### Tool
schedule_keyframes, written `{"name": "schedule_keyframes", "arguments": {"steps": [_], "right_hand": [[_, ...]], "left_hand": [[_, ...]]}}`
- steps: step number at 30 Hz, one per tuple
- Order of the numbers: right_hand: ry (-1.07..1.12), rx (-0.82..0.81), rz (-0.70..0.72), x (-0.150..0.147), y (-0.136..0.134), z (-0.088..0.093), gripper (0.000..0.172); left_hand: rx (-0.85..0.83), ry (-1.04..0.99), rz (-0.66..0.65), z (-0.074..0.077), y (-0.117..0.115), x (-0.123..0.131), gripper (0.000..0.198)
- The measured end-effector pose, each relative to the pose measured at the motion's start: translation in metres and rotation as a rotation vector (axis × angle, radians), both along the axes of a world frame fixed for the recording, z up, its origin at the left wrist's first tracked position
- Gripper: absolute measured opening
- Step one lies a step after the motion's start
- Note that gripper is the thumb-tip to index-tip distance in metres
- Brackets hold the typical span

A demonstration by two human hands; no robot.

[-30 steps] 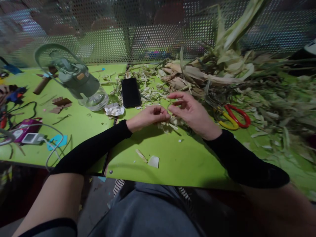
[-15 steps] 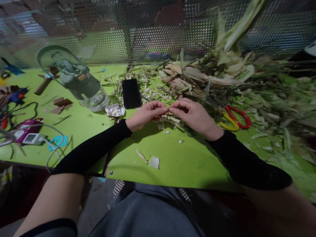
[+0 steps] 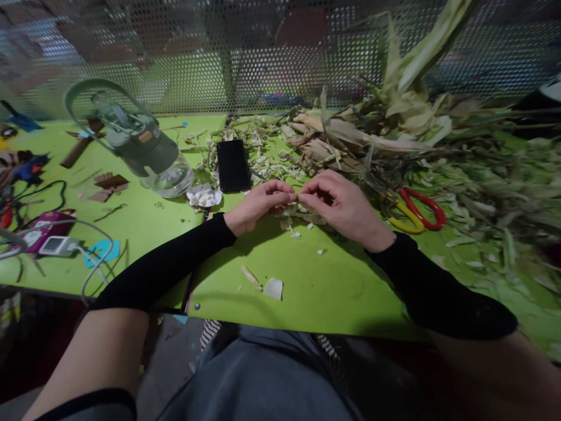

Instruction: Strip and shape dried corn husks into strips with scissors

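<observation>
My left hand (image 3: 263, 203) and my right hand (image 3: 339, 204) meet fingertip to fingertip above the green table (image 3: 333, 286). Thumb and forefinger are pinched together on each; whatever lies between them is too small to make out. Under and behind the fingers spread pale husk scraps (image 3: 302, 215). A heap of dry corn husks (image 3: 346, 134) rises behind my right hand. Beside that wrist lie scissors with one red and one yellow handle (image 3: 421, 209), their blades partly under husk. A black phone (image 3: 232, 165) rests just behind my left hand.
A green-lidded clear bottle (image 3: 144, 143) stands at the left, with a crumpled white tissue (image 3: 204, 195) by its base. Further left are a purple box (image 3: 46, 229), a white device (image 3: 59, 245) and cables. A perforated metal screen (image 3: 272, 64) closes off the table's back.
My right hand has shifted very slightly up and left, its thumb and forefinger curving into a rounder pinch. My left hand has barely moved. The surroundings look the same.
</observation>
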State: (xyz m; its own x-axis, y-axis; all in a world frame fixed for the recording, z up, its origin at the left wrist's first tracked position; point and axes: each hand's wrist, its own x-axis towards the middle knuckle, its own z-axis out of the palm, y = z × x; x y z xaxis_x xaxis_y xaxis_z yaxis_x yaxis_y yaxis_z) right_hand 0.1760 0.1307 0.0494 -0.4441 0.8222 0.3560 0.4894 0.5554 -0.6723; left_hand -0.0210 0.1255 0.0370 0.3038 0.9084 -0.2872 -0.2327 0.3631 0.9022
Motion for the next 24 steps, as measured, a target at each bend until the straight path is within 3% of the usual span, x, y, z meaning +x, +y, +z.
{"name": "schedule_keyframes", "arguments": {"steps": [3, 6, 9, 12, 15, 20, 24], "right_hand": [[-0.074, 0.181, 0.062, 0.001, 0.0, -0.005, 0.004], [-0.197, 0.419, 0.11, 0.0, 0.0, -0.016, 0.014], [-0.303, 0.654, 0.114, -0.003, -0.001, -0.026, 0.011], [-0.334, 0.743, 0.082, -0.004, 0.0, -0.031, 0.013], [-0.332, 0.644, 0.099, -0.005, 0.002, -0.031, 0.018], [-0.156, 0.314, 0.21, -0.008, -0.001, -0.024, 0.014], [0.072, -0.017, 0.013, -0.01, -0.003, -0.02, 0.02]], "left_hand": [[-0.03, -0.045, 0.061, 0.001, -0.001, 0.002, 0.02], [-0.023, -0.087, 0.092, 0.001, -0.001, 0.003, 0.021], [-0.065, -0.102, 0.12, -0.001, -0.002, 0.004, 0.023], [-0.046, -0.061, 0.104, -0.004, -0.001, 0.004, 0.023], [0.127, 0.052, 0.085, -0.007, 0.0, 0.001, 0.023], [0.643, 0.285, 0.135, -0.015, 0.004, -0.003, 0.023], [0.8, 0.389, 0.109, -0.021, 0.005, -0.005, 0.016]]}}
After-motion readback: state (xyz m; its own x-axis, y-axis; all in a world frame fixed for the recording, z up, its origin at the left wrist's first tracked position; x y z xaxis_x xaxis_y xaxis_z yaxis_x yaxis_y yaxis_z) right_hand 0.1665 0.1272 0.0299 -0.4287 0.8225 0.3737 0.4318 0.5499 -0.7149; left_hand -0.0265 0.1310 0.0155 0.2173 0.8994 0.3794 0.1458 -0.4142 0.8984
